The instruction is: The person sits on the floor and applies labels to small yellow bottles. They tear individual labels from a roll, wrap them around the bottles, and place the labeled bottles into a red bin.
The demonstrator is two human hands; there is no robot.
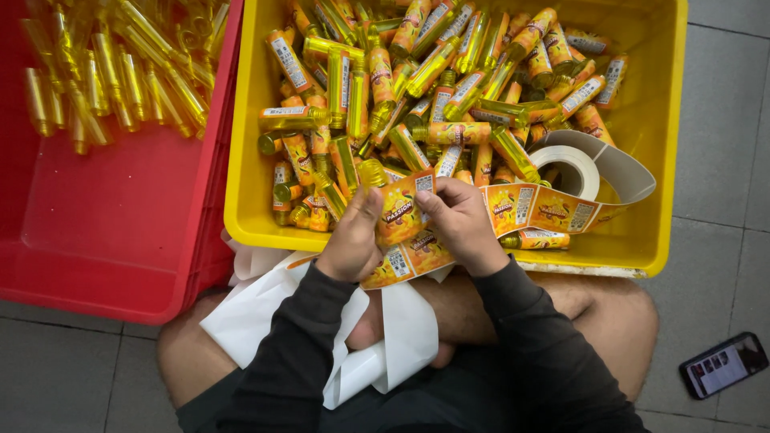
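Two hands meet over the near rim of a yellow crate (249, 160). The left hand (350, 240) is curled closed around a small bottle (372, 174), of which only the yellow capped top shows above the thumb; its long axis runs roughly away from the person, top pointing into the crate. The right hand (459, 220) has its fingers bent, pinching an orange label on the label strip (533, 210) just beside the bottle. The strip runs from the hands to the right, curving back to a white roll (571, 164) lying in the crate's near right corner. Dozens of labelled bottles (433, 88) lie heaped every which way in the crate. Left of it, touching, a red crate (120, 232) has plain unlabelled bottles (120, 72) piled at its far end. White backing paper (281, 309) trails down over the person's lap. The crates sit on a grey tiled floor (722, 160), where a phone (723, 365) lies to the right, well apart.
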